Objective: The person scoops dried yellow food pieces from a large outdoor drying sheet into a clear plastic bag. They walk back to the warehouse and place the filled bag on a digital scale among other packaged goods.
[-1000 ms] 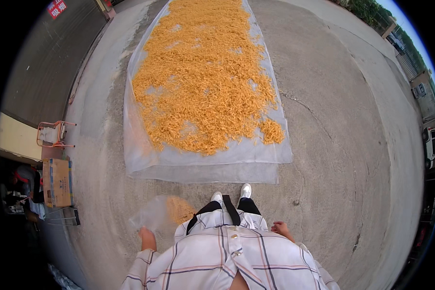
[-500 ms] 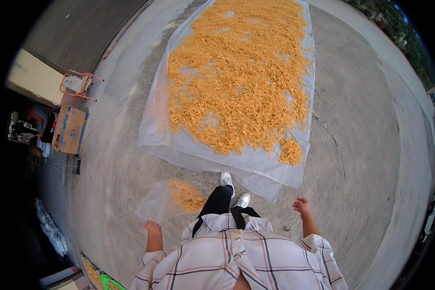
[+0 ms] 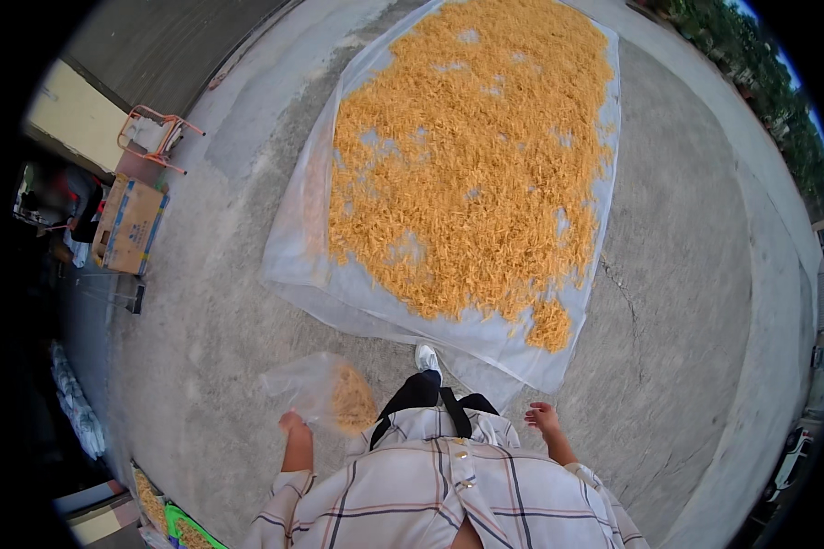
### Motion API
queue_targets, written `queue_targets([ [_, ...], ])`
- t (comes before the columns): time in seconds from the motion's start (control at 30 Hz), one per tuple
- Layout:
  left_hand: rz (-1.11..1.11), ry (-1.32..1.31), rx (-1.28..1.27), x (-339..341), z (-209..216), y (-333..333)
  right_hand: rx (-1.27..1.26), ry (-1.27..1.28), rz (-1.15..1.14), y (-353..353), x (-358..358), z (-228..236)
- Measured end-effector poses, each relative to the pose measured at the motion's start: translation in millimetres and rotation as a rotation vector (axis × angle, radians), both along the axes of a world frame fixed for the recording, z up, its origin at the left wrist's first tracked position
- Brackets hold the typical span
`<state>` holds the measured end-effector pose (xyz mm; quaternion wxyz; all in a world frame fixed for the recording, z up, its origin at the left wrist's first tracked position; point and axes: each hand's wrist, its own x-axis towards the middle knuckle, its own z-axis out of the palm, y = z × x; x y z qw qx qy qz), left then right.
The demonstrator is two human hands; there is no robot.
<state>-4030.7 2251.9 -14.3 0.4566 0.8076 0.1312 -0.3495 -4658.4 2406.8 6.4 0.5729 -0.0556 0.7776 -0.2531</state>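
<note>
While I stand on the concrete ground (image 3: 201, 366), my left hand (image 3: 292, 424) is clenched on the edge of a clear plastic bag (image 3: 316, 389), which hangs just above and to the right of that hand. A clump of orange-yellow strands (image 3: 352, 401) sits in the bag's right side, close beside my knuckles. My right hand (image 3: 542, 417) hangs free with fingers loosely spread, grasping nothing, well apart from the bag. Ahead of both hands lies a large clear plastic sheet (image 3: 293, 265), its near corner just beyond my right hand. Spread strands (image 3: 471, 156) cover most of the sheet, with a small separate heap (image 3: 549, 328) near that corner, forward of my right hand. My white shoe (image 3: 427, 357) shows between the two hands, near the sheet's edge. Far off to the left of my left hand: a cardboard box (image 3: 128, 224) and an orange metal-frame chair (image 3: 156, 137). Behind my left hand, low at the edge, a green bag (image 3: 178, 531) of similar strands.
</note>
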Motion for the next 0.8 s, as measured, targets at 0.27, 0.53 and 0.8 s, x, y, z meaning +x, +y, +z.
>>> queue_targets([
  [0.27,-0.068,-0.058,-0.008,0,12,-54,-0.036,0.013,0.079,-69,-27,10],
  [0.53,-0.131,-0.023,-0.099,-48,48,-147,0.026,0.042,0.261,-126,-57,-15],
  [0.8,-0.299,-0.083,-0.042,-148,11,-194,-0.017,0.019,0.466,-182,-84,-55],
])
